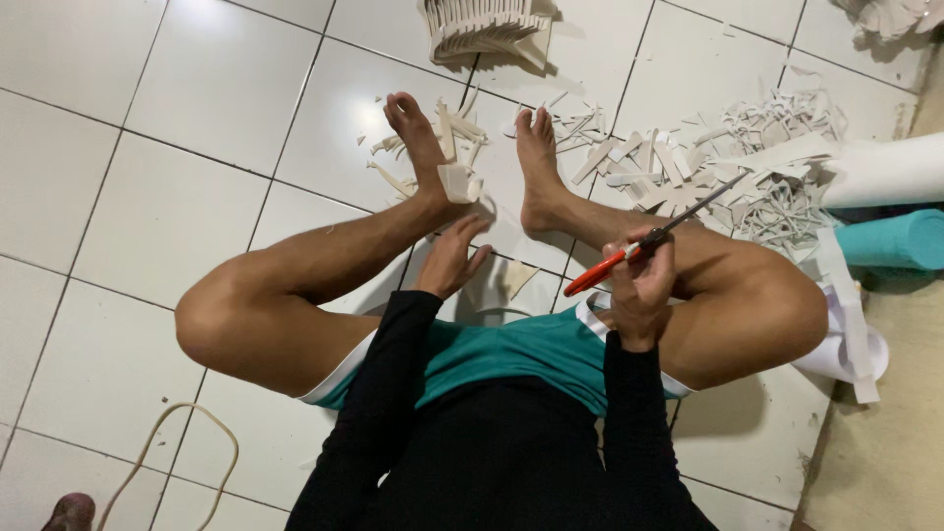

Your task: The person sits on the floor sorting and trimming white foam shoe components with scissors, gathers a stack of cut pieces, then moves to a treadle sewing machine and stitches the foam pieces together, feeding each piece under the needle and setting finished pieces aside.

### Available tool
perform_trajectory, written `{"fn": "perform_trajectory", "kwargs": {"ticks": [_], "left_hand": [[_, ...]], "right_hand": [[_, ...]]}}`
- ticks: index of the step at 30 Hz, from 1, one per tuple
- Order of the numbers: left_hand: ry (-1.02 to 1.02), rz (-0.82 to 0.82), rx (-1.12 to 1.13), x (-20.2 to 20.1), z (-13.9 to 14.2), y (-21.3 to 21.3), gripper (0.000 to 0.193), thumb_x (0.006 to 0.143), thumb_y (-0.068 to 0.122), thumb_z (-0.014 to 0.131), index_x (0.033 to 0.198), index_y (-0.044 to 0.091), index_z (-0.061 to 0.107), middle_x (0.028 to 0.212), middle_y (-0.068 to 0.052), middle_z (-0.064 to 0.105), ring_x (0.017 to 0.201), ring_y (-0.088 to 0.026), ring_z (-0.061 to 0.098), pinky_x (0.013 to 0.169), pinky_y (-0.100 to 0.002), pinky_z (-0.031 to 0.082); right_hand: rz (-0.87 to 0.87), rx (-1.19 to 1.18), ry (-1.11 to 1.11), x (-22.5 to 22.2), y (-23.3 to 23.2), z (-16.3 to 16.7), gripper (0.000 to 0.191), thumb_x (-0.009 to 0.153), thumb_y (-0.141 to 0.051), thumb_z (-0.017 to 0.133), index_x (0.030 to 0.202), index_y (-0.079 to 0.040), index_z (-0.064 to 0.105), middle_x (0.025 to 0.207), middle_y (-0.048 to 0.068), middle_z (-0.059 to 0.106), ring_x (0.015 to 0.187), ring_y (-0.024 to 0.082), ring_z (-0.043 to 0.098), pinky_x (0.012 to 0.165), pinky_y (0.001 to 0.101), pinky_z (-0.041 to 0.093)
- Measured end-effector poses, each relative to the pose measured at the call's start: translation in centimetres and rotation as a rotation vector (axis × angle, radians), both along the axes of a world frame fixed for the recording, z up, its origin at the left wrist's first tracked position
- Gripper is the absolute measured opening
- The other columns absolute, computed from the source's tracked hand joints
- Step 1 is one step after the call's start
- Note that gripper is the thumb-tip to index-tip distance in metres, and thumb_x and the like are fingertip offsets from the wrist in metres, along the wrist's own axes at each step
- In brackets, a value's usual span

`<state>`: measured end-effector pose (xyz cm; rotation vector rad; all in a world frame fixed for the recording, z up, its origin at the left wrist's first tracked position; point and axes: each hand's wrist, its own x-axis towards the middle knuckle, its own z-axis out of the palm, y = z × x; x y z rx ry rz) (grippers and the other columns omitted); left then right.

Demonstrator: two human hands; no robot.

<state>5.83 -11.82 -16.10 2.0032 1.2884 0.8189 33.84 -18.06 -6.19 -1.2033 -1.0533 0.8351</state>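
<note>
White glossy floor tiles (197,98) carry everything here; a person sits on them with bare knees bent and both feet forward. Beyond the right hand's fingers, up and to the right, lies a broad heap of pale cut strips and scraps (728,162), and past that heap a white roll (885,169) rests above a teal roll (900,239). Straight ahead of both hands, at the top edge, sits a stack of cut pale pieces (487,29). A smaller scatter of offcuts (447,138) lies just beyond the left hand's fingers, between the two feet. A thin pale cord (177,442) loops on the tiles well behind the left hand.

The right hand (639,285) has its fingers curled tight around the orange handles of a pair of scissors (649,241), blades together and pointing up toward the scrap heap. The left hand (450,258) is spread, fingers loose and apart, reaching toward a small pale foam piece (458,183) that leans against the left ankle, just above its fingertips; whether they touch cannot be told.
</note>
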Motion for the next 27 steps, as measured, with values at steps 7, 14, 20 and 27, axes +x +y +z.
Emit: {"fn": "perform_trajectory", "kwargs": {"ticks": [7, 14, 20, 27], "left_hand": [[0.075, 0.258, -0.031, -1.4, -2.3, -0.4, 0.040, 0.089, 0.019, 0.075, 0.125, 0.003, 0.065, 0.135, -0.025, 0.060, 0.120, -0.044, 0.059, 0.100, -0.049, 0.049], [0.074, 0.393, 0.201, -1.9, -0.1, 7.3, 0.031, 0.091, 0.013, 0.072, 0.119, 0.003, 0.065, 0.127, -0.022, 0.064, 0.117, -0.041, 0.061, 0.097, -0.048, 0.050], [0.038, 0.241, 0.176, 3.4, 1.5, 16.5, 0.026, 0.093, 0.013, 0.071, 0.117, 0.004, 0.066, 0.123, -0.015, 0.066, 0.110, -0.039, 0.062, 0.093, -0.047, 0.052], [0.320, 0.051, 0.096, 10.3, -3.3, 19.8, 0.032, 0.088, 0.007, 0.069, 0.119, 0.004, 0.064, 0.122, -0.015, 0.065, 0.107, -0.040, 0.061, 0.088, -0.050, 0.051]], "right_hand": [[-0.010, -0.053, -0.137, -0.2, 0.5, 0.4, 0.033, 0.099, -0.015, 0.077, 0.121, -0.003, 0.056, 0.098, -0.001, 0.050, 0.089, 0.007, 0.048, 0.080, 0.0230, 0.045], [0.038, -0.227, -0.032, -2.0, -0.4, 0.7, 0.037, 0.091, -0.013, 0.079, 0.119, -0.002, 0.057, 0.097, -0.001, 0.053, 0.086, 0.007, 0.051, 0.076, 0.0218, 0.047], [-0.103, -0.017, 0.565, 5.2, -5.1, 8.6, 0.056, 0.099, -0.039, 0.075, 0.128, 0.006, 0.057, 0.110, 0.015, 0.059, 0.105, 0.027, 0.063, 0.080, 0.0377, 0.056], [-0.478, 0.189, -0.347, 8.4, -0.8, 16.1, 0.060, 0.102, -0.026, 0.074, 0.149, 0.002, 0.050, 0.112, 0.003, 0.057, 0.096, 0.010, 0.057, 0.087, 0.0252, 0.056]]}}
